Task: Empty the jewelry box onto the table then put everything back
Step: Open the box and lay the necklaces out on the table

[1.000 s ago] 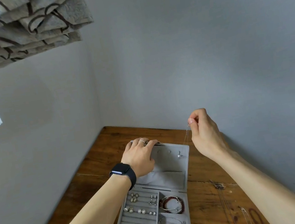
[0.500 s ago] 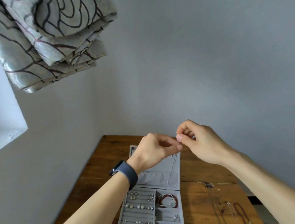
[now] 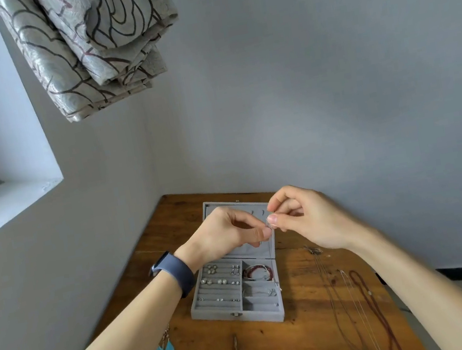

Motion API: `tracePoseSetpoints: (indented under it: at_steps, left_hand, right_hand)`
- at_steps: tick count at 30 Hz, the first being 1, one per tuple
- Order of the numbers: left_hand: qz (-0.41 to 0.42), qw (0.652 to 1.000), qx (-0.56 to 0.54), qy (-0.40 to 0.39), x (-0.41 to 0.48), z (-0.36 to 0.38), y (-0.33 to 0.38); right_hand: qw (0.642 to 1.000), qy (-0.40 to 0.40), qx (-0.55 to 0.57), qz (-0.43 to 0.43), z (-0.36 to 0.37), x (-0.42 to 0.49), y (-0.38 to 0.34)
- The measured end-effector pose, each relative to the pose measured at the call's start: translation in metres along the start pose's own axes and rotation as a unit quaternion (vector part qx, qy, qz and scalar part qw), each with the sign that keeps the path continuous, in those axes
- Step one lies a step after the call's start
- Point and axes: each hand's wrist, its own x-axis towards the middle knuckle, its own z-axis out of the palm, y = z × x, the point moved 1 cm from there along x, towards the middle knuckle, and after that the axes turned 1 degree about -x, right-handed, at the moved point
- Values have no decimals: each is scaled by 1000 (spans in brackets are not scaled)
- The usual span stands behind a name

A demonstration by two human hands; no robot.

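Both hands are up over the open jewelry box (image 3: 234, 293) near the counter's (image 3: 283, 346) back edge. The left hand (image 3: 227, 232) and right hand (image 3: 304, 217) are each pinched on a tiny silver clasp (image 3: 267, 223), probably to work it. Loose necklaces (image 3: 351, 301) wait by the right edge.

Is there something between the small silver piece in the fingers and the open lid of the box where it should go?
Nothing visible: both hands, left hand and right hand, pinch the silver piece directly before the open lid.
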Motion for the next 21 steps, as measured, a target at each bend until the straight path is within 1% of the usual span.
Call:
tracePoseSetpoints:
  at_steps: [7,13,16,21]
  left_hand:
    - [-11,999,20,-36,-13,6,6]
    - [-48,995,19,-88,-20,7,16]
    - [-73,992,1,-107,-23,10,19]
    - [-77,989,4,-130,-26,18,22]
  right_hand:
    - [1000,-10,-10,1,2,-16,-10]
    - [999,-36,-7,-2,-3,-25,-11]
    - [999,-42,-1,-5,-3,-30,-9]
    - [999,-43,5,-3,-4,-34,-9]
